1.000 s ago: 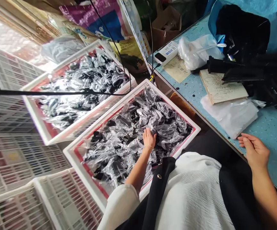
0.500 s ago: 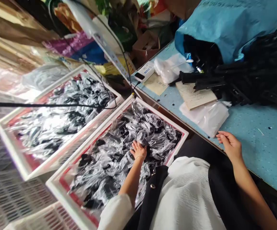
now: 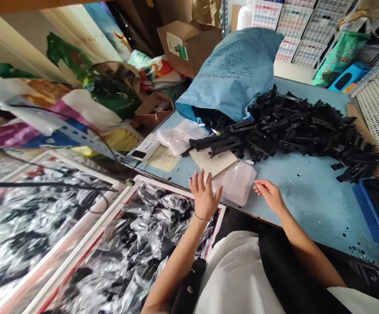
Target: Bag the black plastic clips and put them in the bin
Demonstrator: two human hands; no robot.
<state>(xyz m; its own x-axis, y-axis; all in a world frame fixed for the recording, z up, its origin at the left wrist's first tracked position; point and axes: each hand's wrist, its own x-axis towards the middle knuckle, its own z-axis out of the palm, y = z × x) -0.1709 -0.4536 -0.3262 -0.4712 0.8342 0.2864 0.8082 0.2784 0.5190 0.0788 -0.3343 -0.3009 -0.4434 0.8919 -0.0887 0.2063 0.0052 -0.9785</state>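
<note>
My left hand (image 3: 205, 198) is open with its fingers spread, above the corner where the near crate meets the table. Nothing is in it. Below it lie black parts in clear plastic bags (image 3: 156, 218), filling the white-rimmed crate. My right hand (image 3: 270, 195) rests at the right edge of a stack of clear plastic bags (image 3: 240, 183), its fingers curled together. Whether a bag edge is pinched between them cannot be made out. A piece of cardboard (image 3: 214, 162) lies partly on the stack. A heap of loose black plastic parts (image 3: 301, 126) spreads across the table behind.
A blue sack (image 3: 232, 74) lies on the blue table (image 3: 317, 205), its mouth toward the black parts. A second crate of bagged parts (image 3: 39, 218) stands at left. A dark cable (image 3: 45, 185) crosses in front of the crates. A blue basket (image 3: 371, 218) sits at right.
My left hand has risen off the bagged parts in the crate and moved toward the table. My right hand stays by the plastic bags. The view has turned right.
</note>
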